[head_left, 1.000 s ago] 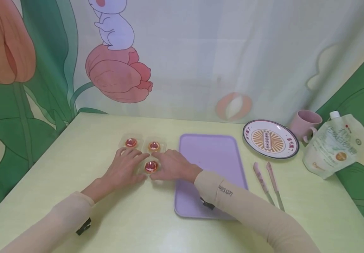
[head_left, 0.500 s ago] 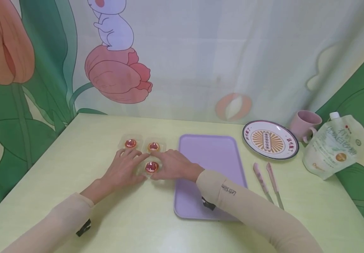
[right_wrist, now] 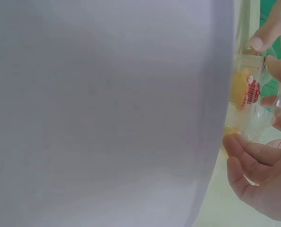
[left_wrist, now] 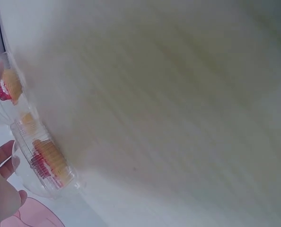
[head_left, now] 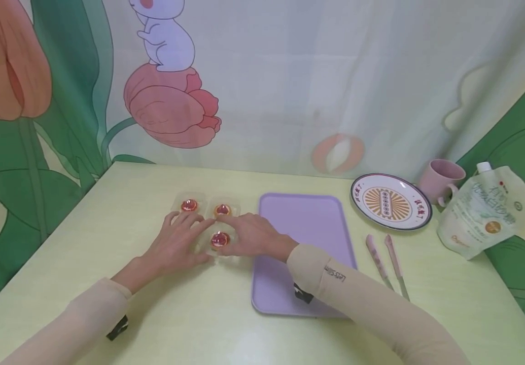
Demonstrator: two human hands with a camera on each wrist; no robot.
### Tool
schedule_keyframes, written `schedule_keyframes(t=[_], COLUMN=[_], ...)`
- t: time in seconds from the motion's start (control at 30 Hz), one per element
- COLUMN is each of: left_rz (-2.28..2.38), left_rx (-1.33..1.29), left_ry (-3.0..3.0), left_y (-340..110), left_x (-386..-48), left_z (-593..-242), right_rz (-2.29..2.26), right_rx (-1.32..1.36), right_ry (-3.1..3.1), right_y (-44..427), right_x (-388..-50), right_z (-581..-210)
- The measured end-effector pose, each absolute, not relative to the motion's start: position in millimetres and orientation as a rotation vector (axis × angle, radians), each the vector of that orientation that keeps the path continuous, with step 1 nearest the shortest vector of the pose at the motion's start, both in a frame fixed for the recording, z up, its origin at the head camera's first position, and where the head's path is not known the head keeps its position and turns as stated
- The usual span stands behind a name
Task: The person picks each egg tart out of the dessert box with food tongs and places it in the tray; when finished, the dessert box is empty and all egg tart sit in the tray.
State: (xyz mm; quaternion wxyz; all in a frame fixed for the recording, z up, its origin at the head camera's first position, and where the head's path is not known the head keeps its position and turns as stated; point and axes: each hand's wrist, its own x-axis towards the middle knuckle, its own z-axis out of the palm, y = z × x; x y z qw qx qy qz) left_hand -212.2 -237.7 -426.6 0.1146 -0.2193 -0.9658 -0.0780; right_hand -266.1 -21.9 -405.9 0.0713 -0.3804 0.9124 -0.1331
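Observation:
A clear plastic pack [head_left: 229,202] lies on the table left of centre, with small red-topped tarts in separate cups. Two tarts, a left one [head_left: 189,205] and a right one [head_left: 222,210], show at the back; a front tart [head_left: 220,239] shows between the hands. My left hand [head_left: 177,246] grips the pack from the left and hides its front-left part. From the right my right hand [head_left: 253,235] holds the front-right cup, index finger behind and thumb in front. In the right wrist view, the right hand's bent fingers [right_wrist: 247,156] touch the pack's edge.
Right of the pack lies a purple tray [head_left: 303,218], under my right forearm. Farther right are a patterned plate [head_left: 410,195], a pink mug [head_left: 438,177], a spouted pouch [head_left: 477,213] and two pink-handled utensils [head_left: 394,258]. A printed curtain [head_left: 267,101] hangs behind the table.
The front tart and my right hand have shifted slightly right. My left hand stays almost in place, and the two back tarts have barely moved.

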Motion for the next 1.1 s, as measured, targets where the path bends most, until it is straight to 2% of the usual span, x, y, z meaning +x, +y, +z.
schedule_keyframes(t=[0.3,1.1], left_rz=[-0.309,-0.660], left_rx=[-0.707,-0.594], left_ry=[-2.724,-2.868], left_y=[-238.5,-239.1], left_x=[-212.0,-213.0], left_z=[-426.5,-418.1], right_rz=[-0.396,-0.463], right_rx=[-1.161,-1.152], right_ry=[2.754,2.788], right_y=[-19.0,-18.6], right_x=[-264.6,-261.1], right_z=[-403.5,-405.8])
